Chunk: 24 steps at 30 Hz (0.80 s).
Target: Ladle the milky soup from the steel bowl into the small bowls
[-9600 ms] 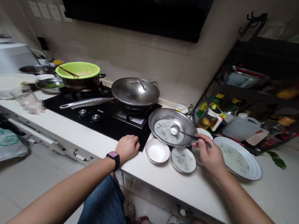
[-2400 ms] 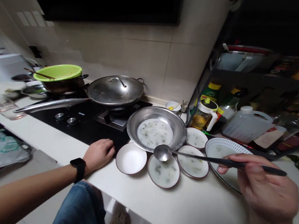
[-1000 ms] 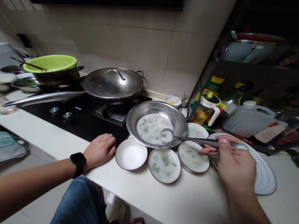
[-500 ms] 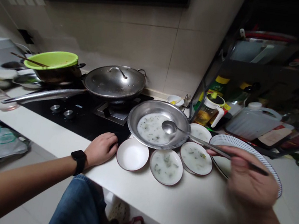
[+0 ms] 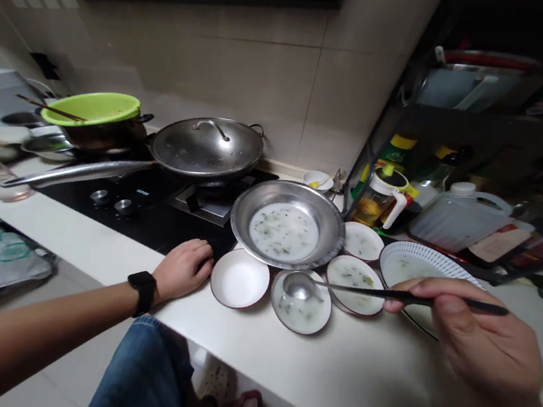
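Note:
A metal ladle with a dark handle is in my right hand, the fingers wrapped round the handle. Its bowl hangs over a small bowl of whitish soup with green bits. My left hand, with a black watch at the wrist, rests on the counter holding nothing, fingers loosely extended. Beside it stands a white bowl with no soup visible in it. Behind these is a steel basin of the same soup. Another filled bowl sits to the right, partly behind the ladle handle.
A lidded wok stands on the black stove, its long handle pointing left. Further left, a lime-green basin sits on a pot. A patterned plate holds soup at right, near an oil jug and rack.
My right hand has brought the ladle from over the steel basin toward me, to above the front soup bowl. My left hand has stayed in place on the counter.

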### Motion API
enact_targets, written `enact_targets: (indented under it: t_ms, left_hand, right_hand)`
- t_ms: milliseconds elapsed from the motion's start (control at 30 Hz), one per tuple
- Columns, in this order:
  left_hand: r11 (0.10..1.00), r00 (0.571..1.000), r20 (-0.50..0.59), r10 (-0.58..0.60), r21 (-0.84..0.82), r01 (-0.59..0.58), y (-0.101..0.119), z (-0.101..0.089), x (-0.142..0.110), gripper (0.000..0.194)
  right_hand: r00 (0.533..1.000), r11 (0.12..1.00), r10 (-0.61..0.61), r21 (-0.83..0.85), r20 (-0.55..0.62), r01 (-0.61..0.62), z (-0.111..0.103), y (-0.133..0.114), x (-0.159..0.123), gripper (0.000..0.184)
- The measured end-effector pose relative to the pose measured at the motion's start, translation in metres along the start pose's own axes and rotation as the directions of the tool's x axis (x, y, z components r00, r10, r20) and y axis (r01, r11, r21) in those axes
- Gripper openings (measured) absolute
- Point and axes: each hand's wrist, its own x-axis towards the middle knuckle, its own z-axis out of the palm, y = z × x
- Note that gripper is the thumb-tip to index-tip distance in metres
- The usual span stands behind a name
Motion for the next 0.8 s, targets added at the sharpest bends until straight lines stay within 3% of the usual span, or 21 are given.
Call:
enact_targets:
  t_ms: [100,167,300,433,600,700,800]
  left_hand:
    - [1.0,1.0,0.003,-0.008,0.0,0.008,0.001,-0.001,0.001,0.022]
    - [1.0,1.0,0.007,-0.011,0.0,0.011,0.002,-0.001,0.001,0.022]
    - [1.0,1.0,0.012,-0.014,-0.002,0.014,0.002,-0.001,0.001,0.021]
    - [1.0,1.0,0.015,-0.007,0.011,0.007,0.001,0.0,0.001,0.021]
    - [1.0,1.0,-0.001,0.016,0.021,-0.016,0.0,0.0,0.0,0.02]
    - [0.999,1.0,0.001,0.027,0.031,-0.027,-0.001,0.001,0.0,0.021]
    - [0.999,1.0,-0.003,0.029,0.031,-0.029,-0.001,0.001,0.0,0.02]
  right_hand:
    - [0.985,1.0,0.008,0.018,0.173,-0.012,0.004,0.0,0.003,0.038]
    - [0.98,0.998,0.047,0.035,0.194,-0.055,0.007,0.001,0.006,0.042]
    - [0.954,0.951,0.277,0.109,0.113,-0.289,0.015,0.003,0.013,0.049]
    - [0.87,0.854,0.493,0.205,-0.024,-0.478,0.018,0.01,0.021,0.043]
    - [0.796,0.795,0.59,0.268,-0.136,-0.544,0.02,0.003,0.027,0.025]
    - [0.749,0.767,0.635,0.276,-0.189,-0.58,0.024,-0.017,0.03,0.016]
    - [0.673,0.724,0.69,0.29,-0.268,-0.626,0.027,-0.037,0.035,0.013]
